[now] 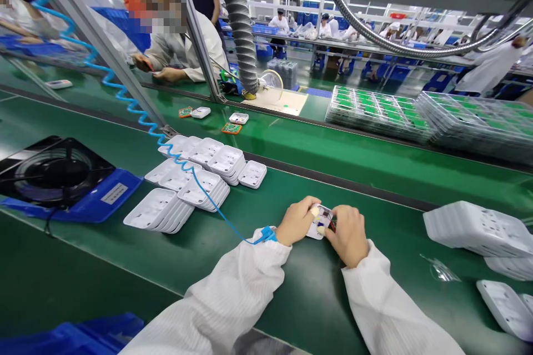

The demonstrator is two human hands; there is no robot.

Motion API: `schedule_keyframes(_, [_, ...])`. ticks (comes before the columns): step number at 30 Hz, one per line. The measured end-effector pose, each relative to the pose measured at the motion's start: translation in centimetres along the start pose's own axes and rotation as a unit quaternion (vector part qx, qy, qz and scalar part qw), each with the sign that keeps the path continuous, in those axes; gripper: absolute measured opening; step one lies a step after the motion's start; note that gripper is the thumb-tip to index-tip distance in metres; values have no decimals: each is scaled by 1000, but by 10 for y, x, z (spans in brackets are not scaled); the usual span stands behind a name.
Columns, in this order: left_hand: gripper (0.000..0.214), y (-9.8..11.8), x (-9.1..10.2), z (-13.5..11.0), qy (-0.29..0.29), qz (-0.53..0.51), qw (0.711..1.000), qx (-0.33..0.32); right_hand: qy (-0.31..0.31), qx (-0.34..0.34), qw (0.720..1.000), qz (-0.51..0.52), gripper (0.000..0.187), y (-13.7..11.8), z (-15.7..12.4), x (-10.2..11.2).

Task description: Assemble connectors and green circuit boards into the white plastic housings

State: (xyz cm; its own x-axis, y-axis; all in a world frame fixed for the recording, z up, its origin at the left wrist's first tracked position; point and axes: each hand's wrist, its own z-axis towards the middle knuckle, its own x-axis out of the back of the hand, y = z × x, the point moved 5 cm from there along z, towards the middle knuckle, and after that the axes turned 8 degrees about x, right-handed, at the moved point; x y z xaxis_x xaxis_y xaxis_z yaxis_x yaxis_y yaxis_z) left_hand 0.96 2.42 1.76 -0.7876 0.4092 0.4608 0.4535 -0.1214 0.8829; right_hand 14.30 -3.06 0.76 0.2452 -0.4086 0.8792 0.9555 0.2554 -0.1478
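Note:
Low over the green bench, a small white plastic housing [315, 233] is held between my two hands. My left hand [295, 222] grips its left side, with a pale finger cot on a fingertip. My right hand [348, 234] closes on the right side, its thumb reaching over the inside of the housing. Dark and red wires [332, 226] show beside the right fingers. Small parts inside the housing are too fine to make out. A blue wrist strap [266, 234] with a coiled cord circles my left wrist.
Stacked white housings stand at left [152, 208] and right [478, 227]. A black fan [62, 169] lies at far left. Beyond a dark rail, green circuit boards [231, 128] lie near loose housings; trays of boards [375, 108] are stacked behind. A co-worker [187, 47] sits opposite.

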Motion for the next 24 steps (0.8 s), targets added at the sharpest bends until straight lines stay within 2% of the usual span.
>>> schedule_keyframes(1, [31,2,-1,-1,-9,0,1000,-15,1,-14,1000,3,34,3,1,2])
schedule_keyframes(3, [32,4,-2,-2,-24,-6,999,-40,-37,7,998,49,46,5,5,1])
schedule_keyframes(5, [32,4,-3,-2,-28,-17,998,-51,-110,52,984,128,41,0,8,-3])
schedule_keyframes(7, [31,3,-4,-2,-26,-18,998,-50,-158,63,968,185,36,-5,9,-4])
schedule_keyframes(12, [29,1,-4,0,3,23,999,-32,-155,-12,969,192,20,-9,6,-3])
schedule_keyframes(14, [29,-1,-6,1,11,32,999,-28,-150,-44,962,225,20,-7,4,-8])
schedule_keyframes(17, [31,-9,-5,3,50,31,998,-24,-166,-73,933,311,23,8,11,-21])
schedule_keyframes(19, [31,-13,2,5,104,44,993,-37,-176,-100,906,373,28,29,27,-27])
schedule_keyframes(21, [30,-15,13,6,166,81,981,-50,-145,-156,887,409,37,61,52,-25])
schedule_keyframes(22, [29,-15,20,6,195,105,974,-51,-101,-192,893,395,43,80,65,-18])
schedule_keyframes(24, [28,-14,32,6,241,153,957,-49,26,-244,930,274,57,112,87,5])
